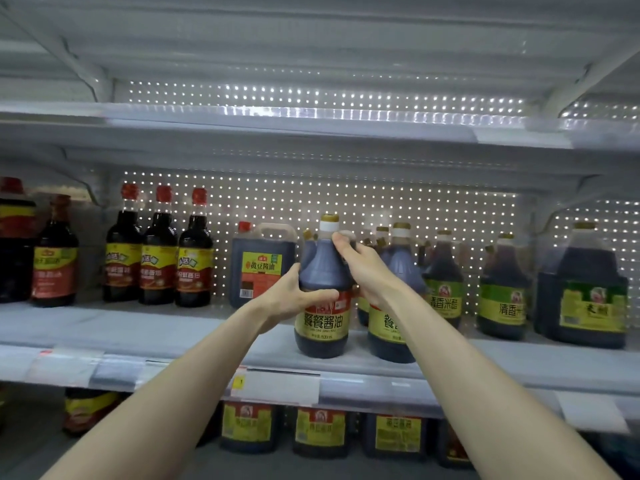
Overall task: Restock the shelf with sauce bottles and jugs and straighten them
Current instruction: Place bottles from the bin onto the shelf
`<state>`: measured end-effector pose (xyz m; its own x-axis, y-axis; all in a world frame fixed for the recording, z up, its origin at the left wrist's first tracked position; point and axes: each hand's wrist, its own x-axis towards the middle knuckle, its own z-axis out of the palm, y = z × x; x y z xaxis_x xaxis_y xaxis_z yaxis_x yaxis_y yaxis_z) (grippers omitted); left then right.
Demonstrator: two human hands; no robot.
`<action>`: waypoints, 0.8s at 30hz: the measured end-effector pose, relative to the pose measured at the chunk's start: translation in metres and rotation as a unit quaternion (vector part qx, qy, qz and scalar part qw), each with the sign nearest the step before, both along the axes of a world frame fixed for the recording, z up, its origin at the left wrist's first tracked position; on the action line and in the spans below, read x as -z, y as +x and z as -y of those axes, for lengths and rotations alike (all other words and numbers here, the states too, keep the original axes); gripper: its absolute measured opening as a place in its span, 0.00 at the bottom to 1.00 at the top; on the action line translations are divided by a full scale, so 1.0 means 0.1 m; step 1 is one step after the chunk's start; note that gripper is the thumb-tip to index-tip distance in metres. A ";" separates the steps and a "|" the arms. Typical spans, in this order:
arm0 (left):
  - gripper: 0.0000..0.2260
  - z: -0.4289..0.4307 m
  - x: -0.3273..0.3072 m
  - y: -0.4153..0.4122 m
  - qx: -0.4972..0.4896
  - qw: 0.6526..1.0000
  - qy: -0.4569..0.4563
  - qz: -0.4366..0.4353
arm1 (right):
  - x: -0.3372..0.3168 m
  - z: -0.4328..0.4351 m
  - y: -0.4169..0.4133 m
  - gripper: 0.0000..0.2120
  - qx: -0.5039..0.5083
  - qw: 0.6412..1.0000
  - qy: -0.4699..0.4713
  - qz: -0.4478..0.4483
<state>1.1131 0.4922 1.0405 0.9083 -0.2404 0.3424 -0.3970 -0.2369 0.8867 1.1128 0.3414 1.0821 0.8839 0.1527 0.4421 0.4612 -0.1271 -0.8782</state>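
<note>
A dark soy sauce jug point(323, 271) with a yellow label and gold cap stands near the front of the middle shelf point(173, 337). My left hand point(294, 297) wraps around its body from the left, thumb across the front. My right hand point(360, 261) grips its handle near the neck from the right. A matching jug point(391, 327) stands just to its right, partly behind my right wrist.
Three red-capped sauce bottles point(159, 258) and a square jug point(261, 268) stand at the left. Green-labelled vinegar jugs point(445, 285) and a big jug point(585, 289) fill the right. More jugs point(320, 431) sit on the shelf below. Price tags point(277, 386) line the shelf edge.
</note>
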 end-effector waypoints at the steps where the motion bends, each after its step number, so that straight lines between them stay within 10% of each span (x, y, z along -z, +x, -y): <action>1: 0.34 0.01 0.02 0.03 -0.002 1.000 -0.001 -0.003 | 0.01 0.00 0.01 0.23 0.000 1.000 0.001 -0.005; 24: 0.24 0.08 0.33 -0.21 -0.026 0.990 -0.131 -0.043 | 0.84 -0.06 -0.28 0.18 0.079 0.996 0.042 -0.030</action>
<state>1.0921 0.4842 1.0074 0.9455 -0.1047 0.3084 -0.3114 -0.0126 0.9502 1.0851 0.3475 0.9983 0.9189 -0.0256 0.3937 0.3882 -0.1191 -0.9138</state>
